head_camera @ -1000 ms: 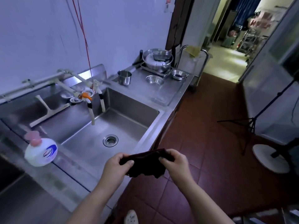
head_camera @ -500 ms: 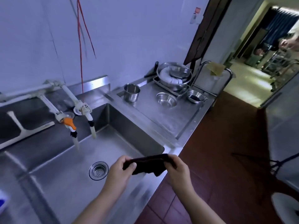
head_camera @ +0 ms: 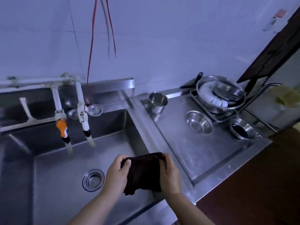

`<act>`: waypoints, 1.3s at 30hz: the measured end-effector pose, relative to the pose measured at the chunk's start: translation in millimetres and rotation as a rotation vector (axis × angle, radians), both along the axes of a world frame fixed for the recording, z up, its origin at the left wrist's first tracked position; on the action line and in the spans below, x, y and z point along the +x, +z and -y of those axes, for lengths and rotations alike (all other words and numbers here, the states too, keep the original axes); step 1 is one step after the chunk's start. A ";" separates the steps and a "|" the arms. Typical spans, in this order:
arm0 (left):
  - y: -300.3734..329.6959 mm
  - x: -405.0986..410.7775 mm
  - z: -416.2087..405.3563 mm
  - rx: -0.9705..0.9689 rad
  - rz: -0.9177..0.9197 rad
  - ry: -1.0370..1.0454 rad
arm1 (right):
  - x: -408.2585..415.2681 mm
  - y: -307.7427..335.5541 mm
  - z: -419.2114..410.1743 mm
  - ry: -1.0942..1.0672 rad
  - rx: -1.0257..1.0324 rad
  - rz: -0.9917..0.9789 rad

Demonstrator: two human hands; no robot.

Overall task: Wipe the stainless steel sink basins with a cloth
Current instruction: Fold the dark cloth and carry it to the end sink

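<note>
A dark brown cloth hangs between both my hands above the right side of the stainless steel sink basin. My left hand pinches its left top corner and my right hand grips its right edge. The cloth's lower end droops over the basin's right wall. A round drain strainer sits in the basin floor, just left of my left hand.
Two white taps, one with an orange valve, reach over the basin's back. On the drainboard stand a steel cup, small steel bowls and a rack of stacked bowls. Red cords hang down the wall.
The view has swung left and closer over the sink. Both hands have carried the cloth from the counter's front edge to above the basin, and the cloth now hangs lower.
</note>
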State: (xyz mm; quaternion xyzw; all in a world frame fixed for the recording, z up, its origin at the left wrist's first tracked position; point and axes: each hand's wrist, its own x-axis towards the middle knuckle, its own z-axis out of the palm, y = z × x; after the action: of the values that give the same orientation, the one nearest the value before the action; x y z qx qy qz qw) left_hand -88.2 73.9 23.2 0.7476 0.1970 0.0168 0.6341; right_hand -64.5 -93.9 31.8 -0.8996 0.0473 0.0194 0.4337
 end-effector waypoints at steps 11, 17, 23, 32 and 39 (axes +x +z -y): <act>-43.7 94.3 86.9 -0.132 -0.405 0.101 | 143.3 -54.0 72.6 0.299 -0.214 -0.168; -67.7 145.1 81.8 -0.027 -0.383 0.105 | 203.1 -75.4 71.1 0.396 -0.349 -0.206; -91.8 176.1 63.7 0.003 -0.369 0.246 | 241.0 -87.4 55.3 0.465 -0.364 -0.195; -103.8 212.3 42.0 0.000 -0.339 0.400 | 278.2 -89.9 26.8 0.463 -0.323 -0.177; -109.3 190.9 53.1 -0.181 -0.523 0.318 | 268.0 -95.5 39.8 0.410 -0.352 -0.262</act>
State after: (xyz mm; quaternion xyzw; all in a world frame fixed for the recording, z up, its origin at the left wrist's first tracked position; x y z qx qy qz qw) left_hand 102.7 20.7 -86.1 0.6271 0.4683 -0.0948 0.6153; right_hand 203.5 -133.7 -63.7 -0.9417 -0.0771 0.2137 0.2482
